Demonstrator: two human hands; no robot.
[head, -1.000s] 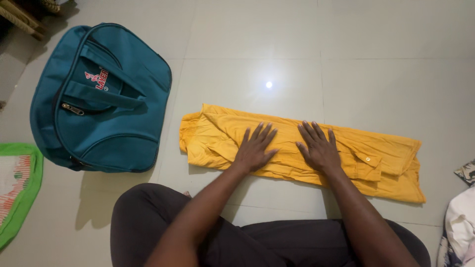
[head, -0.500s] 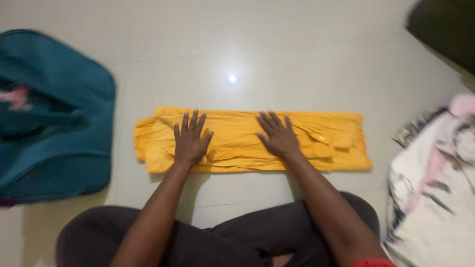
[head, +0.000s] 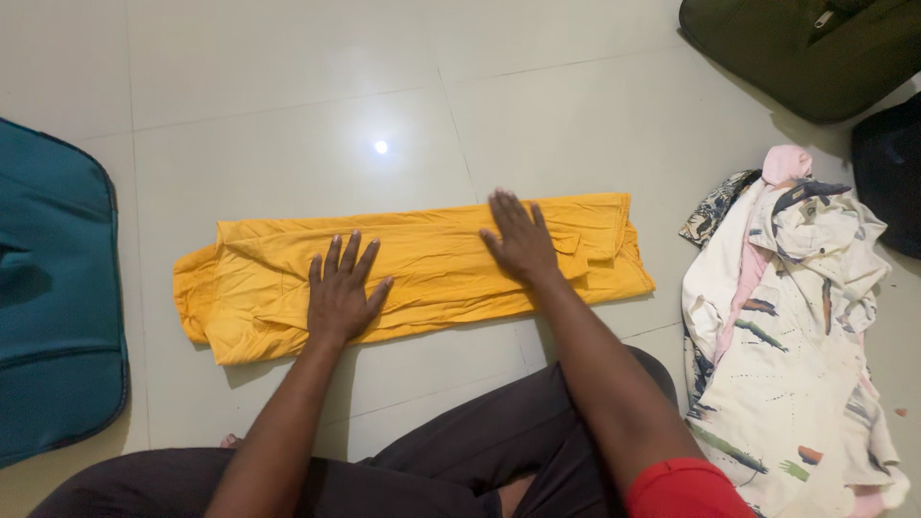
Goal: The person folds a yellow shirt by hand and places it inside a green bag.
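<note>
A folded yellow garment (head: pixel 422 269) is laid as a long strip on the pale tiled floor (head: pixel 288 125), and on it the left hand (head: pixel 341 293) and the right hand (head: pixel 521 240) are pressed flat, fingers spread and released, nothing being gripped. Bare tile is left open along the garment's far edge. Its left end is kept well apart from a teal bag (head: pixel 53 297), while a heap of patterned white clothing (head: pixel 796 317) is found near its right end, with a dark olive bag (head: pixel 815 53) beyond.
</note>
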